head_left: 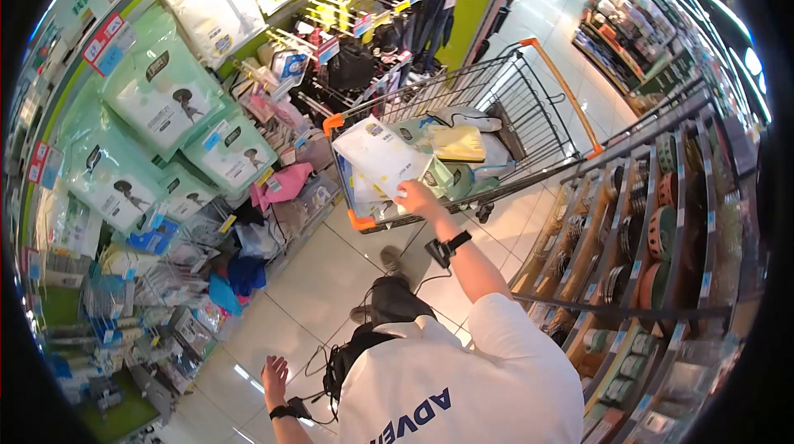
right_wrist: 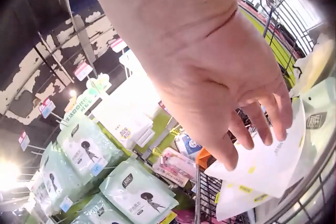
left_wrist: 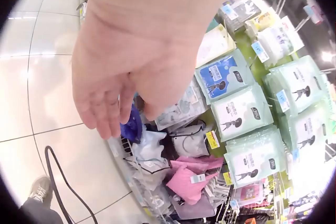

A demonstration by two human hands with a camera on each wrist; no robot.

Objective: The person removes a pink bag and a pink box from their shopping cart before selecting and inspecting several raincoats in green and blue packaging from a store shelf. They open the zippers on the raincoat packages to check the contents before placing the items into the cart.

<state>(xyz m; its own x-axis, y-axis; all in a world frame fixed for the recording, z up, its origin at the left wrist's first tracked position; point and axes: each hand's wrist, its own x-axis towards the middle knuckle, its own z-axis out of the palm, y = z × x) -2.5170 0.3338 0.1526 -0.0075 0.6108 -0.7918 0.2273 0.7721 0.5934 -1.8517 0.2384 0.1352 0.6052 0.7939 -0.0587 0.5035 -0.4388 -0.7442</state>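
My right hand (head_left: 420,199) is over the near side of a shopping cart (head_left: 542,100), its fingertips right at the lower edge of a white flat package (head_left: 382,154). In the right wrist view the fingers are spread and lightly bent above that white package (right_wrist: 273,163), not wrapped round it. Beside it in the cart lie a yellow packet (head_left: 459,144) and pale green packages. Down by my side hangs the left hand (head_left: 275,378), holding nothing, fingers loosely bent. In the left wrist view this hand (left_wrist: 131,71) overlaps a display of bagged goods.
Pale green packages (head_left: 161,100) hang on the left-hand rack, with a pink cloth item (head_left: 281,183) lower down. Shelves of bowls (head_left: 662,233) line the right side. A black cable (left_wrist: 63,187) dangles near my shoe (left_wrist: 40,188). Tiled floor (head_left: 318,278) runs between.
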